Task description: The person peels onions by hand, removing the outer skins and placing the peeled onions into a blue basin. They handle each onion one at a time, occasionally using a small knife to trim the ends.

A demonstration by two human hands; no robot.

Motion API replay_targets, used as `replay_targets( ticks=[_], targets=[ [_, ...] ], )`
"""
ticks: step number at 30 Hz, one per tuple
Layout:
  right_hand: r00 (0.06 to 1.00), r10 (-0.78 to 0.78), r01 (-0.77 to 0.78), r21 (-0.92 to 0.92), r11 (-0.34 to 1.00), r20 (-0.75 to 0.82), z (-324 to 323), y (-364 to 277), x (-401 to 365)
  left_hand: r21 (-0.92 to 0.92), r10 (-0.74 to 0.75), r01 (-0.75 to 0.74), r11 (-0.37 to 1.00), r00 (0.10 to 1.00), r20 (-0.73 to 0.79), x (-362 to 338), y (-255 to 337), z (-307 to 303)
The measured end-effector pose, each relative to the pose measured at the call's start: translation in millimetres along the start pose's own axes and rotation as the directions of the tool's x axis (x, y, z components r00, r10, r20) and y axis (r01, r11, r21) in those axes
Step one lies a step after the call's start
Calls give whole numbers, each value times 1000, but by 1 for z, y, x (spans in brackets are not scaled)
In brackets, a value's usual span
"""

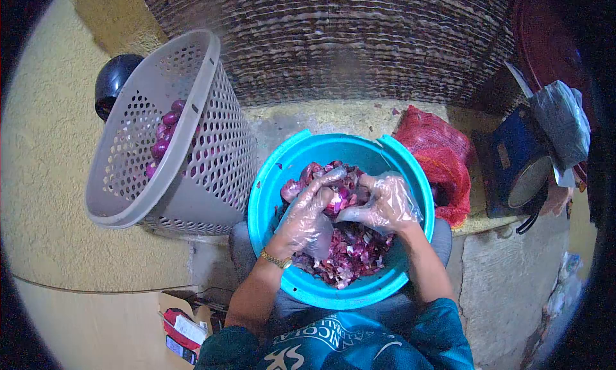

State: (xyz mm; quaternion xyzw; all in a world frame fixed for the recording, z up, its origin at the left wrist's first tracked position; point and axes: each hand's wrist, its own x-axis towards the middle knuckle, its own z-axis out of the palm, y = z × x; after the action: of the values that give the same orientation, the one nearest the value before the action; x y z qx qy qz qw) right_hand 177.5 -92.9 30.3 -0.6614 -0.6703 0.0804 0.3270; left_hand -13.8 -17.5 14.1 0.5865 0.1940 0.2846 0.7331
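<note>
A red onion (336, 202) is held between my two hands over a turquoise basin (258, 200) that rests on my lap. My left hand (308, 217), in a clear plastic glove, closes around the onion's left side. From the other side my right hand (385, 203), gloved the same way, grips it with thumb and curled fingers; some of the fingertips are hidden. Beneath the hands, loose purple onion skins (350, 258) cover the basin's bottom. More red onions (292, 189) lie toward its far side.
At the left a tilted grey perforated basket (221, 132) holds several red onions (162, 142). A red mesh sack (436, 142) stands right of the basin. Farther right are a blue weighing scale (513, 164) and a grey plastic bag (561, 123). An open box (183, 322) sits lower left.
</note>
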Motion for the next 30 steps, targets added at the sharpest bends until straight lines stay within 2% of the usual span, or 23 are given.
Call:
replay_targets(
  ticks=[3,6,9,10,12,16,18,21,25,27,30],
  targets=[
    [999,-23,19,-109,994,-33,-3,-5,1,-91,-65,64,994,998,-10,2,2,1],
    [999,-39,36,-86,996,-36,-1,-4,1,-6,-24,25,1000,1000,16,0,6,2],
    [999,-53,52,-93,994,-6,-1,0,1,-18,46,-45,999,999,16,3,2,2],
    [999,-53,52,-93,994,-6,-1,0,2,-18,46,-46,999,999,17,3,3,2],
    [998,21,-22,25,999,54,0,-2,2,27,9,-9,1000,1000,8,1,8,3],
    [997,13,-10,-40,999,81,-4,-4,2,-50,-22,23,998,999,31,2,3,-1],
    [986,21,-26,27,999,166,-6,-6,4,14,18,-19,1000,999,42,3,3,-3],
    [982,-22,21,6,1000,185,-1,-1,4,51,20,-22,998,999,30,3,-2,-6],
    [985,-108,106,20,994,134,3,3,2,152,86,-90,984,996,28,4,0,-6],
    [979,-120,135,-89,987,163,1,-1,3,106,38,-37,994,999,-11,4,-1,-5],
    [964,-86,120,-123,985,252,-4,-4,4,32,-19,20,999,999,-26,4,2,-4]
  ],
)
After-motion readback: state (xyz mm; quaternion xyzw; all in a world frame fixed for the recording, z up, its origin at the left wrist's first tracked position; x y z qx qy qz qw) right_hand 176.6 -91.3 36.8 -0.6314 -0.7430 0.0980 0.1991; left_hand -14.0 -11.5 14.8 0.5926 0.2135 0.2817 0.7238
